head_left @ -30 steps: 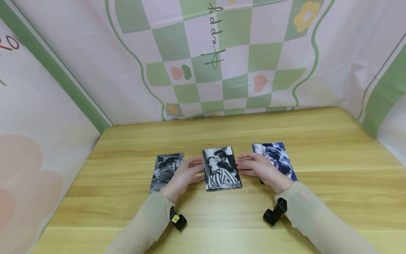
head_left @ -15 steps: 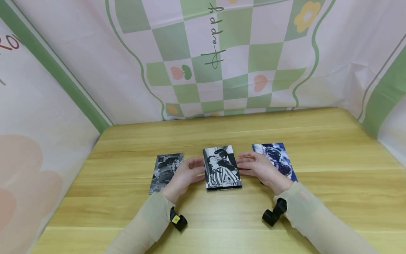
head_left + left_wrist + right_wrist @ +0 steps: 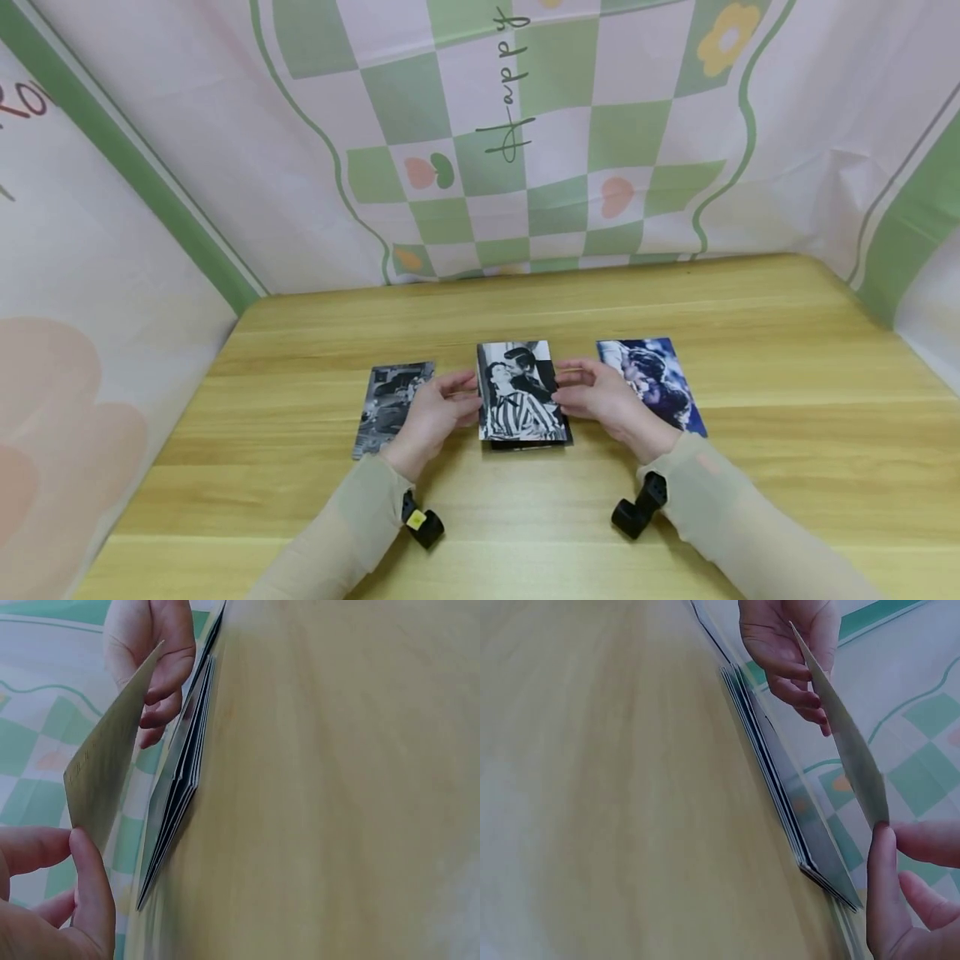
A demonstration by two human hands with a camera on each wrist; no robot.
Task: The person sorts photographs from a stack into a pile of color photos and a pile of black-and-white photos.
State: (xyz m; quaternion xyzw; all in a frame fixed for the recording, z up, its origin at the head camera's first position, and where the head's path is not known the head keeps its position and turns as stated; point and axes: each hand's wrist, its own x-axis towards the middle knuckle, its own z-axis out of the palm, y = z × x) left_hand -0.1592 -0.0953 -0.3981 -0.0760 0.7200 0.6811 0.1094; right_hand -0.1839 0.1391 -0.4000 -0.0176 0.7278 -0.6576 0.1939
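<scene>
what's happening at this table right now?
A person holds the top photo of the middle stack by its side edges, left hand on one side and right hand on the other. The wrist views show that photo raised clear of the stack beneath it. On the wooden table a black-and-white photo lies to the left and a blue-toned photo to the right, partly behind the right hand.

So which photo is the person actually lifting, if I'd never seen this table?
On the wooden table three lots of photos lie in a row. The lifted photo is over the middle stack, pinched at its side edges by both hands. It is the black-and-white couple, one in a striped top, between a grey print and a blue one.
</scene>
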